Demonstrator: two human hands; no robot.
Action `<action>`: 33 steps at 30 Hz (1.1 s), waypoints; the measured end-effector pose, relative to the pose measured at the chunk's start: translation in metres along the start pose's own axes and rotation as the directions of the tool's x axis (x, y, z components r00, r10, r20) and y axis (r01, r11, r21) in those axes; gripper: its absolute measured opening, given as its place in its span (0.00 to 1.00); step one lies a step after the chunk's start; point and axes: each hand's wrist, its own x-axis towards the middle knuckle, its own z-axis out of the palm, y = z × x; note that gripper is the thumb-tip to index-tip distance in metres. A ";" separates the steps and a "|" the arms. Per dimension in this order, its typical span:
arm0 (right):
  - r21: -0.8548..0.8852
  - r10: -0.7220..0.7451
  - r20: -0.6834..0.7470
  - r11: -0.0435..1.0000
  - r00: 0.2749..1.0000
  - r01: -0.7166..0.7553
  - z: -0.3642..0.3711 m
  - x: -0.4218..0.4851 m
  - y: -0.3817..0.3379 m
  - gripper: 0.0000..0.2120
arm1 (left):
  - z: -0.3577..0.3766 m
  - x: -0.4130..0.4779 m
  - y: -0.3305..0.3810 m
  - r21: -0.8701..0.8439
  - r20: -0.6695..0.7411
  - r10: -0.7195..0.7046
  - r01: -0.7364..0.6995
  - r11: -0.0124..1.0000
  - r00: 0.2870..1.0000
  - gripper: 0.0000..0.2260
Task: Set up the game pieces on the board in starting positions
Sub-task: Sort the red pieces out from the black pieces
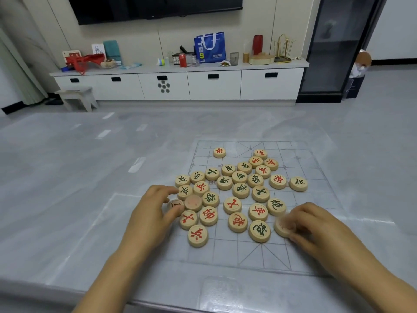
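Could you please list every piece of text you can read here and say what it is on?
"TBS1": blue bag on the cabinet.
"車", red: game piece on the board.
Other pieces: red or dark Chinese characters, turned or blurred.
Red can, card: too small to read.

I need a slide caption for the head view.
Left hand holds one disc, right hand another, at the pile on the board.

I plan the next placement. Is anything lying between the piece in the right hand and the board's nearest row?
Nothing visible: from the piece in the right hand to the nearest row there is only bare board.
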 end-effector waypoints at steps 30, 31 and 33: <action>-0.275 -0.009 0.138 0.960 0.990 0.047 0.017 -0.026 -0.014 0.19 | 0.025 -0.044 0.017 0.113 0.542 0.363 -0.494 0.862 0.758 0.29; -0.284 -0.009 0.163 0.957 0.987 0.055 0.017 -0.029 -0.018 0.20 | 0.026 -0.046 0.013 0.094 0.524 0.391 -0.508 0.856 0.756 0.29; -0.346 0.009 0.143 0.937 0.990 0.041 0.019 -0.034 -0.023 0.26 | 0.029 -0.049 0.005 0.104 0.487 0.432 -0.541 0.834 0.759 0.29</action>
